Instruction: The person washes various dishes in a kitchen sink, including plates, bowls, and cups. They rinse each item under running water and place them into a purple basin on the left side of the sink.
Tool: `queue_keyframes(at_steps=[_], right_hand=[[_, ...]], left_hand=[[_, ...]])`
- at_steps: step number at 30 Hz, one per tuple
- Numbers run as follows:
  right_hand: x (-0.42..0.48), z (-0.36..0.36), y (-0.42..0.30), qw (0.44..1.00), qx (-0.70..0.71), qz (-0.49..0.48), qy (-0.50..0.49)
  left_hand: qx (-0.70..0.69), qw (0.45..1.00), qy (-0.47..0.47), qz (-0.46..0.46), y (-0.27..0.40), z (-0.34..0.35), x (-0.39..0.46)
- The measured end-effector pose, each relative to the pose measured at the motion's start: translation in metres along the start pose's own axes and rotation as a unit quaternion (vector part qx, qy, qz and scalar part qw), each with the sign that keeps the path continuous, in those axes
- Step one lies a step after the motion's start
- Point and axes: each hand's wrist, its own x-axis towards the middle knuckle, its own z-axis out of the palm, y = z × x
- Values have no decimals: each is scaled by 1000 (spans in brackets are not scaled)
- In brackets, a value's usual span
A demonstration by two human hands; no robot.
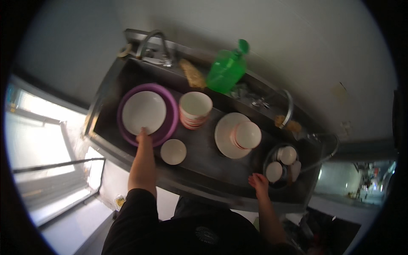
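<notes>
My left hand (143,136) grips the near rim of a large white dish (144,111), thumb on its inner face. That dish lies in a purple plastic basin (175,121) at the sink's left end. Beside the basin are a stack of white bowls with reddish outsides (195,106) and a single white bowl (173,152). My right hand (259,184) hovers near the sink's front edge, fingers loosely extended and holding nothing. Close to it, a dark round basin (267,162) contains several small white bowls (274,172). Large white plates (224,135) carry another small bowl stack (248,135).
The long metal sink (204,159) has a raised back ledge. A green pump bottle (227,70) and a tan loofah-like scrubber (192,74) stand there. Curved faucets rise at left (153,35) and right (289,106). A bright window (41,127) is at far left.
</notes>
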Motion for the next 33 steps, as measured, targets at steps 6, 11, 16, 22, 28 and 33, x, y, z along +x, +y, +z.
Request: queue_keyframes(at_steps=[6,11,16,22,28,33], right_hand=[[20,1,-2,997,52,60,8],[38,14,-10,991,90,97,-6],[47,11,-3,985,105,136,-27],[48,-3,14,979,136,150,-19],[67,-16,12,972,200,121,15],[98,12,-42,971,211,63,-89]], left_hand=[[74,997,-16,-4,3,2,19],[108,992,-53,-28,18,0,24],[114,977,-150,-95,30,-11,19],[182,970,-148,67,38,-16,-18],[247,864,-413,147,-2,-6,-282],[428,739,-519,-36,-101,42,-328]])
